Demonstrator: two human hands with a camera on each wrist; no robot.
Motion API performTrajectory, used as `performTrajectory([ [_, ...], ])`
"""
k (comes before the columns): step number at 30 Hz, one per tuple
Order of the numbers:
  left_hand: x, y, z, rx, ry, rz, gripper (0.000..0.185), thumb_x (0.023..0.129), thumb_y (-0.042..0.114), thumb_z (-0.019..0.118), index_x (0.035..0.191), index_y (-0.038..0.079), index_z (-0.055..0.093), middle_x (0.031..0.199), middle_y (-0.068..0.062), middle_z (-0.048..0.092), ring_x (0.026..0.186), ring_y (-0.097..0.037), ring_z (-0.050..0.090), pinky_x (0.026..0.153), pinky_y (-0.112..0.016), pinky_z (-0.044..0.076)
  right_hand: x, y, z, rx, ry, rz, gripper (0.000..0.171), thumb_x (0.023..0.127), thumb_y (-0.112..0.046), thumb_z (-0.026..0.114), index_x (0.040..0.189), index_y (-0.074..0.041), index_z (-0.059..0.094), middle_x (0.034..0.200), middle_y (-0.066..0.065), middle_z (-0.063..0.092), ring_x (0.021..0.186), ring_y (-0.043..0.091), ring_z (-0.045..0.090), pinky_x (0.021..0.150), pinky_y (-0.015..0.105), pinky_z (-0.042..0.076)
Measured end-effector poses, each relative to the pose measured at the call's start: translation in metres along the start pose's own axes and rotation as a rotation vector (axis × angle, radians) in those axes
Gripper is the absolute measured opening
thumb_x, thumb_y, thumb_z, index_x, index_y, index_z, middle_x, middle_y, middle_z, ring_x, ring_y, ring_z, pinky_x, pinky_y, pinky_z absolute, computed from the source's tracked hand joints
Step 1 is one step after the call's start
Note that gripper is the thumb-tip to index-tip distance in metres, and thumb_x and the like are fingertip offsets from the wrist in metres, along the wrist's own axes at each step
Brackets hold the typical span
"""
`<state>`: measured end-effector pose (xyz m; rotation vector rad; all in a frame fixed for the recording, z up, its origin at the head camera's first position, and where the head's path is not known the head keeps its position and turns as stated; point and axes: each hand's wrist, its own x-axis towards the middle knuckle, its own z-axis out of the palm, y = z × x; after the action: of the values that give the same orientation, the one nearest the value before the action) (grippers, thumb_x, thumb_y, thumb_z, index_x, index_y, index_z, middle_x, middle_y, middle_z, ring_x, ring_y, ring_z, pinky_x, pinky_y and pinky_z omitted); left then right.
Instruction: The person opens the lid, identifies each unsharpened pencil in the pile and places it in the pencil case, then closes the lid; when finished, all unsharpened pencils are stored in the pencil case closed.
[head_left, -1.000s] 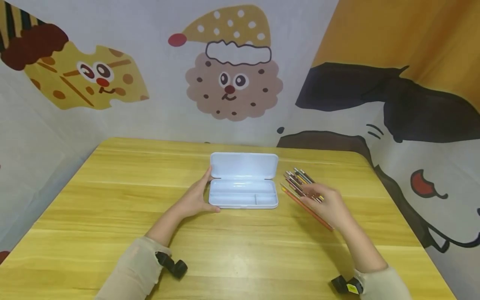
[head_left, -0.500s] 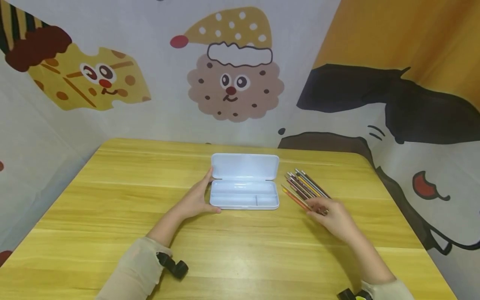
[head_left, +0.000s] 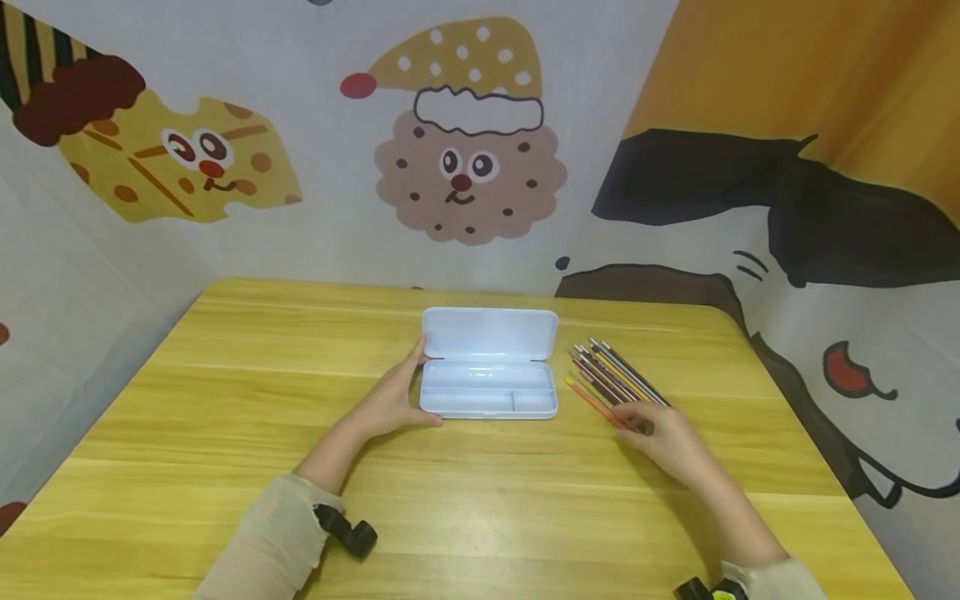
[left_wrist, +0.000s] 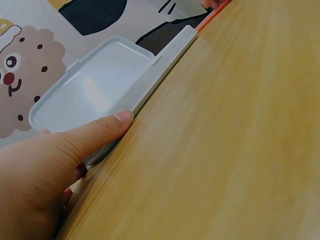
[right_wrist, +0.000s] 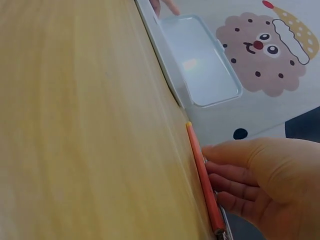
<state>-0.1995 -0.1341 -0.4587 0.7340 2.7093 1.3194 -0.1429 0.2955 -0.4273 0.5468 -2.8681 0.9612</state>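
Observation:
A white pencil case (head_left: 468, 402) lies with its lid raised, its divided inside bare. My left hand (head_left: 390, 398) holds its left end, thumb along the front edge and fingers toward the back; in the left wrist view the thumb (left_wrist: 102, 134) presses its side. To the case's right, several pencils (head_left: 611, 373) lie in a slanting bundle, brown, dark and yellowish. An orange pencil (right_wrist: 202, 180) with a yellow end lies along the near side. My right hand (head_left: 663, 433) has its fingers curled at the near ends of the bundle, gripping there; its fingertips are partly hidden.
The wooden table (head_left: 465, 508) has its far edge against a cartoon-printed cloth (head_left: 322, 250). Black wrist cameras (head_left: 348, 532) sit on both sleeves. A narrow gap of table separates the case from the pencils.
My right hand has moved toward me, from the middle of the pencils to their near ends. A thin pencil beside the orange one no longer shows there. My left hand stays on the case.

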Motion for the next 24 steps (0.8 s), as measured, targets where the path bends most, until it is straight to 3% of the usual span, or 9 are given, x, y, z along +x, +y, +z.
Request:
performTrajectory([
  [11,-0.0001,0.0,0.0003,0.004,0.001,0.011,0.136,0.062,0.036,0.09,0.154,0.019,-0.009,0.147,-0.015,0.037,0.138,-0.027,0.028,0.113,-0.043,0.019,0.0008,-0.0012,0.0082,-0.084,0.023,0.001,0.024,0.078,0.001,0.076,0.102,-0.004,0.073,0.086,-0.003,0.067,0.076,0.013,0.06,0.065,0.03,0.052],
  [24,-0.0003,0.0012,-0.0008,0.0,-0.003,0.005,0.136,0.062,0.036,0.09,0.154,0.018,-0.009,0.147,-0.015,0.036,0.139,-0.028,0.026,0.113,-0.044,0.018,0.0009,-0.0047,0.01,-0.096,0.05,-0.024,0.024,0.079,0.002,0.073,0.102,-0.004,0.073,0.086,-0.001,0.066,0.069,0.01,0.053,0.057,0.026,0.047],
])
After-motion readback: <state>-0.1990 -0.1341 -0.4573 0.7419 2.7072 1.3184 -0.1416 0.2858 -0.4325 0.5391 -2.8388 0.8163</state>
